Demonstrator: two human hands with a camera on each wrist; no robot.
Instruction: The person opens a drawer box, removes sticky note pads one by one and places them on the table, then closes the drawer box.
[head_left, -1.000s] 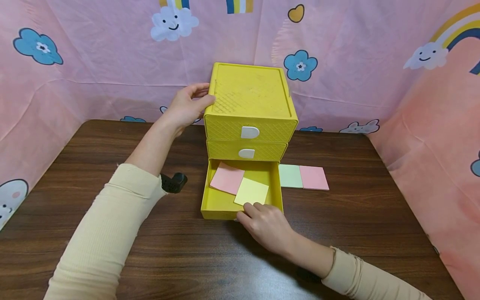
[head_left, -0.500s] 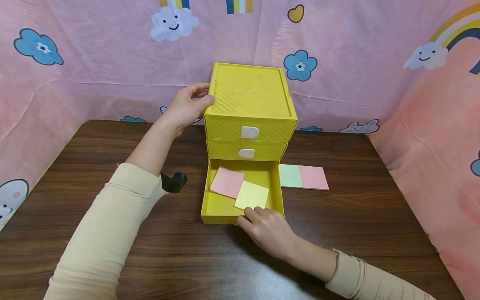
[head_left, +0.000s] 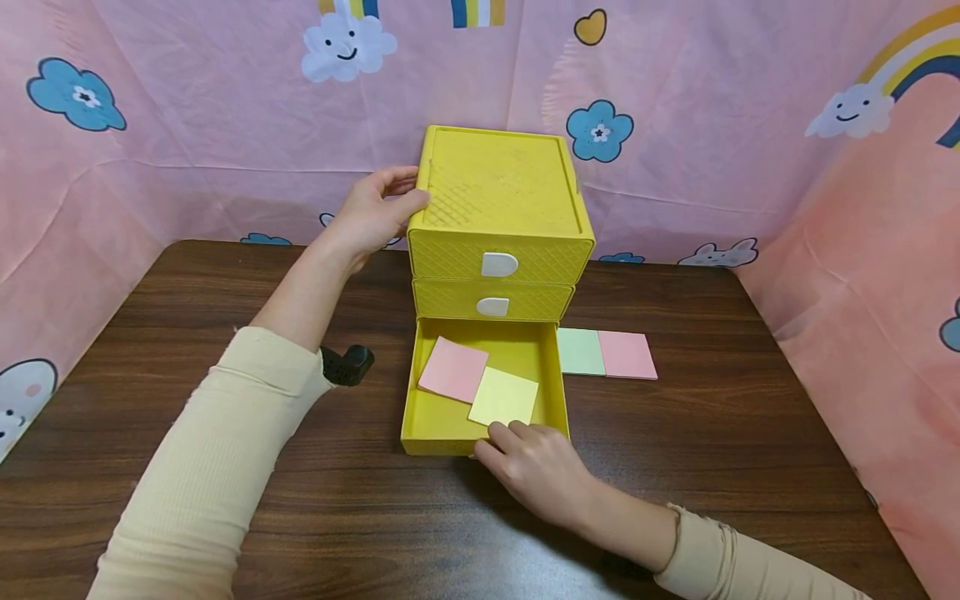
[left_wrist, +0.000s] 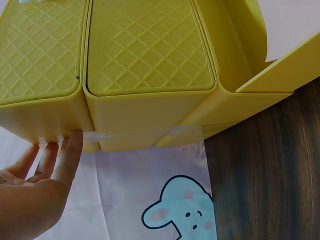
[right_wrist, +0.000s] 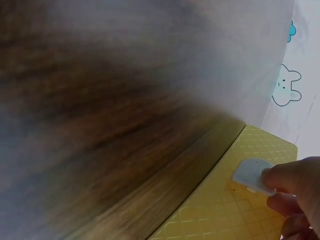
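Note:
A yellow chest of drawers [head_left: 498, 179] stands on the table, its bottom drawer [head_left: 442, 421] pulled out. My left hand [head_left: 378, 208] rests against the chest's upper left side, fingertips on the side wall and thumb at the top edge. At the front of the bottom drawer, my right hand [head_left: 536, 467] pinches the white drawer handle [right_wrist: 250, 174], thumb on it and fingers curled behind. Inside the drawer lie a pink sticky note pad [head_left: 453, 369] and a pale yellow sticky note pad [head_left: 504, 396], their edges meeting.
A green sticky note pad [head_left: 581, 352] and another pink pad [head_left: 628, 356] lie side by side on the wooden table [head_left: 720, 433], right of the drawer. Two upper drawers with white handles are closed. A patterned pink cloth [head_left: 480, 83] hangs behind the table.
The bottom drawer has slid a little further out toward me with my right hand, and the two pads inside have come forward with it. My left hand has stayed on the chest.

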